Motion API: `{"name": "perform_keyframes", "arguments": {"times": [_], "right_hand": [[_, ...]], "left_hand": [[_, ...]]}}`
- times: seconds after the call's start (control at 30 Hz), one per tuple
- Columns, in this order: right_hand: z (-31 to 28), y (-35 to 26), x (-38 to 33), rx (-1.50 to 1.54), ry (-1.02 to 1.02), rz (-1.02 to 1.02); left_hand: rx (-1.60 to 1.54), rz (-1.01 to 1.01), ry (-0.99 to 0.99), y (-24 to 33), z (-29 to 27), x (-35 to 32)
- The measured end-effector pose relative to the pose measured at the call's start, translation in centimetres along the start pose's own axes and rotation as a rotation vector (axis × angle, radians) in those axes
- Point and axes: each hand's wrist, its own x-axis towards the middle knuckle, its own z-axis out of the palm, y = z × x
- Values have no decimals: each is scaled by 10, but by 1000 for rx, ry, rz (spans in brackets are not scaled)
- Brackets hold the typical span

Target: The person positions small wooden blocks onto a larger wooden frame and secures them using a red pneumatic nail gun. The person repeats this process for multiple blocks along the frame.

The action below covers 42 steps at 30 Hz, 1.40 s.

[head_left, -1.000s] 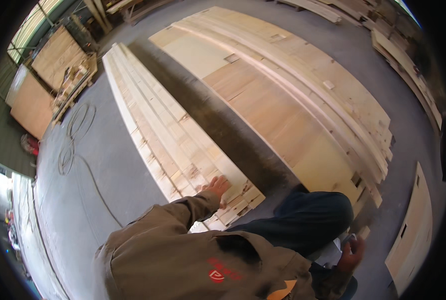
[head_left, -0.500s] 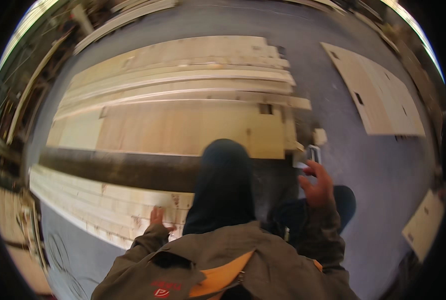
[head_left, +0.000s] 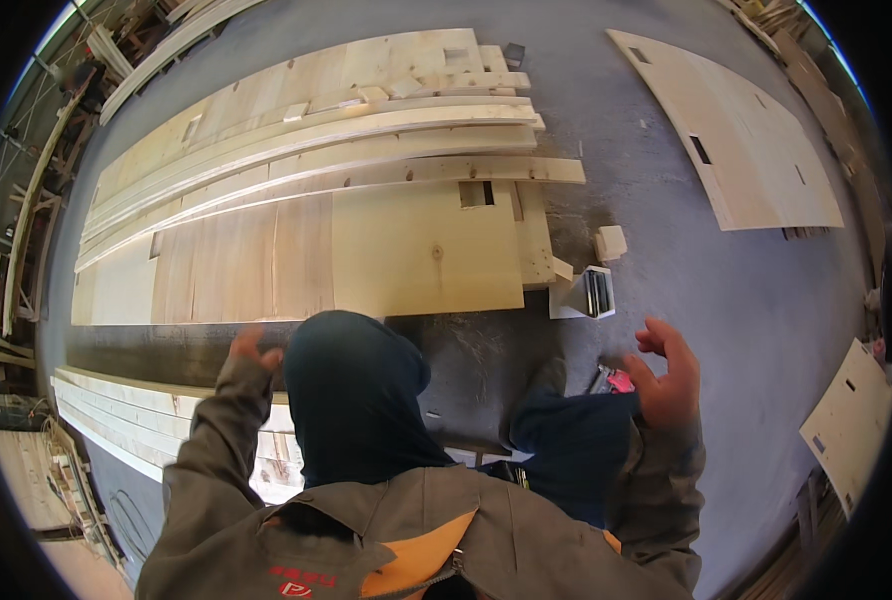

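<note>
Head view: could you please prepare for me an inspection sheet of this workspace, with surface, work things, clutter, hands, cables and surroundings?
Surface: smooth grey floor, with scattered pale marks.
Work things: large flat pale wooden panel, with long narrow pale boards lying along it; stack of long pale boards at lower left.
Clutter: white open carton with dark strips; small pale wooden block; pink-and-silver tool, partly hidden.
Hands: left hand open beside the dark-blue trousered knee; right hand open near the tool; both look empty.
Cables: faint thin loops, lower left; cable or hose unclear.
Surroundings: pale slotted wooden panel, upper right.
</note>
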Motion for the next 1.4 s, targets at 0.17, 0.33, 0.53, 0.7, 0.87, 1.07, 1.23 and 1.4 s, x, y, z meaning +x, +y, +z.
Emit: {"name": "perform_keyframes", "arguments": {"times": [0.17,0.33,0.53,0.7,0.87,1.07,1.23,1.4], "right_hand": [[9,14,20,-2,-150,22],[20,17,37,-9,-237,133],[33,15,66,-83,-335,276],[43,29,98,-102,-381,346],[55,30,129,-120,-415,343],[56,42,143,-121,-439,320],[56,42,146,-101,-404,405],[32,75,122,-142,-455,594]], "left_hand": [[44,338,104,127,-30,148],[138,434,19,209,10,275],[284,377,-22,267,60,390],[402,275,-102,291,77,446],[431,262,-136,273,87,483],[411,317,-92,274,101,498],[512,476,39,248,83,471],[246,791,-26,226,90,400]]}}
